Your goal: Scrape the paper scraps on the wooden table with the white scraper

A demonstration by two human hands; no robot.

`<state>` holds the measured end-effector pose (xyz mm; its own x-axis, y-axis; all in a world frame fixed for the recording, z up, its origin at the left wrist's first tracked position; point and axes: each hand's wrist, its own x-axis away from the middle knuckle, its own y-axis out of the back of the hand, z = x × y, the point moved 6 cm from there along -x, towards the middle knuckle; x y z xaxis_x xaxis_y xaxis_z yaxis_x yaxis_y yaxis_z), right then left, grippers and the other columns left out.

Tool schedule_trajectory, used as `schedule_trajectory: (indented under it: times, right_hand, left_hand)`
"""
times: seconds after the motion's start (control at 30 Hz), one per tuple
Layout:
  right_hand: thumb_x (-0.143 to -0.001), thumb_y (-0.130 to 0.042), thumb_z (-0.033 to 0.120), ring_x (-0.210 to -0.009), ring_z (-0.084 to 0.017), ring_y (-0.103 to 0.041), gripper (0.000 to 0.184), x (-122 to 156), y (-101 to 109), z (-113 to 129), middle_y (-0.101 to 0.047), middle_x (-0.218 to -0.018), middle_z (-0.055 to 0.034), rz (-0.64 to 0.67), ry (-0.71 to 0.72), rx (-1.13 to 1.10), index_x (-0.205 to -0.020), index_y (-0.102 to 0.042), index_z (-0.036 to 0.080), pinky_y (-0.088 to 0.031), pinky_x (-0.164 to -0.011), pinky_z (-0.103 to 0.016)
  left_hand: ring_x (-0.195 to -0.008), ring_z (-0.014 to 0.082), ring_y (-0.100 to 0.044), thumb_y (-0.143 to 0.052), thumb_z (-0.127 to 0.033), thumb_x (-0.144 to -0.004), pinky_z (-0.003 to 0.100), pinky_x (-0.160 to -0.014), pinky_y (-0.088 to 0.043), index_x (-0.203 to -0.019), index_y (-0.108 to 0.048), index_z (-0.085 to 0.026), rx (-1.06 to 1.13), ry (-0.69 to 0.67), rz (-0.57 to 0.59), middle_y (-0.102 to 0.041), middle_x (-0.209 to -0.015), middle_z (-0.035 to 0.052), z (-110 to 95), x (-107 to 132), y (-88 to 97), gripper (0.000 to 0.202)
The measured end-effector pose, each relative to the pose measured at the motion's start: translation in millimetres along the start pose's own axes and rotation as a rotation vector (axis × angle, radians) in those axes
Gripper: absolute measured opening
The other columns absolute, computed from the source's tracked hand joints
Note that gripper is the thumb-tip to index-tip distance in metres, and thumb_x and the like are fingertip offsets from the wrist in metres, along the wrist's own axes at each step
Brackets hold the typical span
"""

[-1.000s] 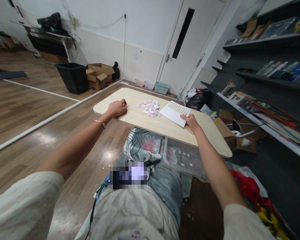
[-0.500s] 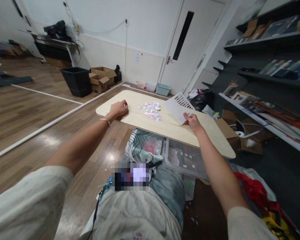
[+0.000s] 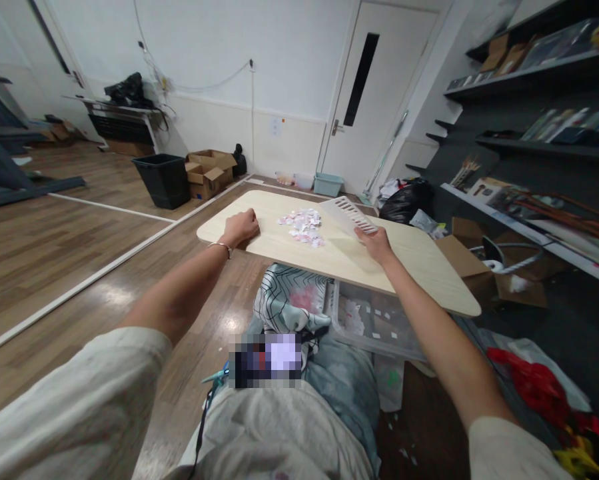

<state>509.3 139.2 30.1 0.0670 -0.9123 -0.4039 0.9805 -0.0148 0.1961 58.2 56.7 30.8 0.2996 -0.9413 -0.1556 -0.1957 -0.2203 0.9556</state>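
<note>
My right hand [image 3: 376, 245] grips the edge of a white slotted panel [image 3: 343, 211], a thin flat piece with a row of slots. It is held tilted above the right part of the pale wooden tabletop [image 3: 409, 267]. Left of the panel, a loose pile of small white and pink paper scraps [image 3: 303, 225] lies on the tabletop. My left hand [image 3: 242, 227] rests near the tabletop's left end, fingers curled closed. Whatever may be inside those fingers is hidden.
Under the tabletop sits a clear plastic bin [image 3: 369, 320] with scraps in it, beside a patterned cloth [image 3: 284, 293]. A black bin [image 3: 162, 180] and cardboard boxes [image 3: 212, 170] stand beyond. Dark shelves [image 3: 519, 153] line the right side.
My right hand has shifted slightly left and tipped the slotted panel flatter, so it appears more edge-on. The left hand stays closed on the tabletop. The camera view has tilted up slightly.
</note>
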Motion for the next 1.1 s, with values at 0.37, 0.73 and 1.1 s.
schedule_trajectory:
  times: [0.37,0.73,1.1]
  right_hand:
    - [-0.06,-0.093,0.026,-0.112,-0.04,-0.091,0.013,11.5,-16.4,17.3,-0.092,-0.088,-0.0085,0.229,0.03,0.074,-0.073,-0.089,0.028,-0.066,-0.122,-0.061]
    - [-0.058,-0.068,0.029,-0.085,-0.03,-0.081,0.007,0.0,23.9,1.1,-0.084,-0.073,-0.0071,-0.146,0.019,0.093,-0.059,-0.075,0.028,-0.066,-0.091,-0.043]
    - [-0.057,-0.065,0.029,-0.073,-0.02,-0.066,0.006,3.0,23.4,10.0,-0.075,-0.066,-0.0038,-0.086,0.101,-0.001,-0.053,-0.069,0.027,-0.054,-0.076,-0.034]
  left_hand:
    - [-0.128,0.0414,-0.084,-0.05,-0.034,-0.107,0.045,-0.098,-0.061,-0.142,-0.078,-0.021,-0.063,-0.007,0.004,-0.087,-0.141,0.0248,-5.1,8.7,6.2,0.047]
    - [-0.127,0.0419,-0.084,-0.051,-0.035,-0.107,0.045,-0.097,-0.061,-0.143,-0.078,-0.021,-0.056,-0.013,0.001,-0.087,-0.141,0.025,-4.1,8.3,4.7,0.047]
    - [-0.132,0.0432,-0.082,-0.055,-0.035,-0.107,0.047,-0.103,-0.061,-0.144,-0.078,-0.02,-0.027,-0.004,0.006,-0.086,-0.143,0.0254,-0.7,3.9,1.6,0.046]
